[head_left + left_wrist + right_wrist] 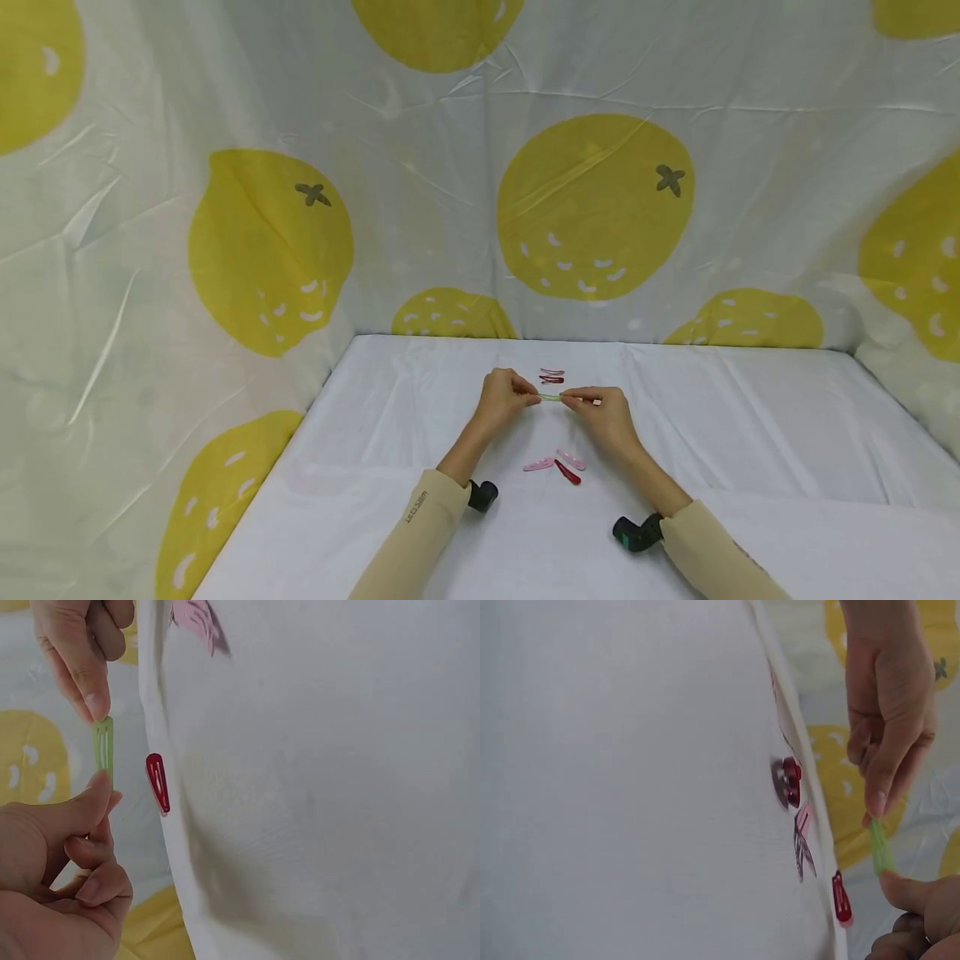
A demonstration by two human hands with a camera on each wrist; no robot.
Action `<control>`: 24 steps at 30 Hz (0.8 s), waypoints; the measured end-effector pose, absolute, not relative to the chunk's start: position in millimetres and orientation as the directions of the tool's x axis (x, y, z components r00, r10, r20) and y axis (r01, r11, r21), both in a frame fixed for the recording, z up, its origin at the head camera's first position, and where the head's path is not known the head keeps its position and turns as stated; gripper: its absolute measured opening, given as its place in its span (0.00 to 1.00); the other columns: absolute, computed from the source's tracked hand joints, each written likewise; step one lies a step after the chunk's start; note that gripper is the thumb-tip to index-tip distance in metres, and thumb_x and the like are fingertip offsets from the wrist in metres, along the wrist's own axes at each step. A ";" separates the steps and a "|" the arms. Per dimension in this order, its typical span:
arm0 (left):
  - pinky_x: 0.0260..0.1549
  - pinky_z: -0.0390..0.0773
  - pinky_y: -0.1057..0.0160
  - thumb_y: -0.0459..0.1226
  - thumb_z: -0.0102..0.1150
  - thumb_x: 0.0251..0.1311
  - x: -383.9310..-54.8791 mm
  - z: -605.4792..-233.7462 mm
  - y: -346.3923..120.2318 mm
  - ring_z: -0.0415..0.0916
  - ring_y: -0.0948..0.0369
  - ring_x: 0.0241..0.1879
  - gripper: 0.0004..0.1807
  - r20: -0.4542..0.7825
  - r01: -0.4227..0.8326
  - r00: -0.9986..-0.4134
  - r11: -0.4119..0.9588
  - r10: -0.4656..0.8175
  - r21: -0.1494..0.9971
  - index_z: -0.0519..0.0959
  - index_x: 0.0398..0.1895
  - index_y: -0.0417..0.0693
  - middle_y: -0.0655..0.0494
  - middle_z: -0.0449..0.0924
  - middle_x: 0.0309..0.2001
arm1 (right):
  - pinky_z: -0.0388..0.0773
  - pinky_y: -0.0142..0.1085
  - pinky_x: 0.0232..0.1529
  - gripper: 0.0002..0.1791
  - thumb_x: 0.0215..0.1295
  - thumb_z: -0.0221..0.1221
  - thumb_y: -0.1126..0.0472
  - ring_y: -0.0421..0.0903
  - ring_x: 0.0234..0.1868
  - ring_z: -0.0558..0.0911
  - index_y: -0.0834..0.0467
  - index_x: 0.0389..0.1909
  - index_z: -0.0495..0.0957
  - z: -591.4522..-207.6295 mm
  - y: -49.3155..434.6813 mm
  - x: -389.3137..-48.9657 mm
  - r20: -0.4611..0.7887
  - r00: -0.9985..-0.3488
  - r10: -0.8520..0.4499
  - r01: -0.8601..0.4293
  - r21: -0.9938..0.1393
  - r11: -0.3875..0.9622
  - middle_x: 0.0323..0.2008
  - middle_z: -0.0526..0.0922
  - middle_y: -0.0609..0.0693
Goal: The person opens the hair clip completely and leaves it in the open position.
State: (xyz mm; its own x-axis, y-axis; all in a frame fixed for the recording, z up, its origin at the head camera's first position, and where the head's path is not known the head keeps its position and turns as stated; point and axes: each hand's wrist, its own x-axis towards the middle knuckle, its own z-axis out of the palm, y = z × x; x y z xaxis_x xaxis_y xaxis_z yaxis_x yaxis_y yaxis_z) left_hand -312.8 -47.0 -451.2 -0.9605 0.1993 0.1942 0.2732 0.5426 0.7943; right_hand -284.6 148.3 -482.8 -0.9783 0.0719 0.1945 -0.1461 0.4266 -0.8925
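A green snap hair clip [551, 397] is held above the white table between both hands. My left hand [501, 400] pinches its left end between thumb and finger, and my right hand [609, 418] pinches the right end. The left wrist view shows the green hair clip [104, 742] with two slots along its length. Nearer to me lie a red hair clip [567, 472] and two pink ones, a left pink clip [537, 464] and a right pink clip [571, 459]. Beyond the hands are another red clip [552, 380] and a pinkish clip [552, 372].
A white cloth [750, 433] with creases covers the table. Behind it and at the sides hangs a pale curtain [420, 208] printed with yellow lemons. Black wrist devices sit at the left cuff [483, 496] and the right cuff [637, 533].
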 end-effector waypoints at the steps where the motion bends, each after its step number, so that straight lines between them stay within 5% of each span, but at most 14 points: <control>1: 0.26 0.73 0.74 0.28 0.77 0.52 -316.3 -451.9 -45.5 0.78 0.62 0.31 0.04 0.187 0.265 -0.963 0.546 0.195 0.795 0.90 0.30 0.33 0.43 0.87 0.32 | 0.69 0.28 0.33 0.06 0.64 0.71 0.62 0.42 0.36 0.75 0.58 0.40 0.92 -483.1 148.9 -287.6 0.189 -0.979 0.075 -0.138 -0.891 0.432 0.40 0.91 0.56; 7: 0.27 0.75 0.72 0.27 0.77 0.52 -332.3 -458.0 -41.3 0.81 0.59 0.32 0.03 0.168 0.246 -0.968 0.576 0.187 0.779 0.90 0.29 0.34 0.43 0.90 0.31 | 0.65 0.30 0.31 0.06 0.64 0.71 0.62 0.41 0.33 0.72 0.60 0.39 0.92 -488.5 150.7 -304.3 0.162 -0.984 0.075 -0.110 -0.879 0.464 0.38 0.90 0.57; 16: 0.49 0.83 0.54 0.27 0.76 0.53 -344.0 -462.9 -35.4 0.86 0.48 0.44 0.03 0.157 0.227 -0.974 0.608 0.166 0.761 0.91 0.29 0.34 0.43 0.91 0.32 | 0.62 0.31 0.27 0.06 0.63 0.71 0.63 0.41 0.28 0.70 0.61 0.39 0.92 -493.6 149.3 -320.7 0.145 -0.986 0.086 -0.088 -0.875 0.476 0.38 0.90 0.60; 24: 0.53 0.82 0.52 0.28 0.77 0.53 -353.2 -471.2 -28.6 0.86 0.48 0.47 0.03 0.127 0.186 -0.982 0.632 0.138 0.753 0.91 0.30 0.35 0.44 0.91 0.33 | 0.61 0.31 0.26 0.07 0.65 0.70 0.62 0.41 0.28 0.69 0.61 0.39 0.92 -495.2 151.3 -331.3 0.120 -0.988 0.094 -0.057 -0.862 0.504 0.39 0.90 0.60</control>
State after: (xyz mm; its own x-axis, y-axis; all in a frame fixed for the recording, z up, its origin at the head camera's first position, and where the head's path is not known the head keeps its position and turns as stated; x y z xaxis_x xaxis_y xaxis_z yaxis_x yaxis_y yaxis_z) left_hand -353.2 -28.6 -471.2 -0.9822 0.1382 0.1269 0.1861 0.6316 0.7526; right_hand -331.3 151.3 -495.2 -0.9884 0.0936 0.1197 -0.0567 0.5036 -0.8621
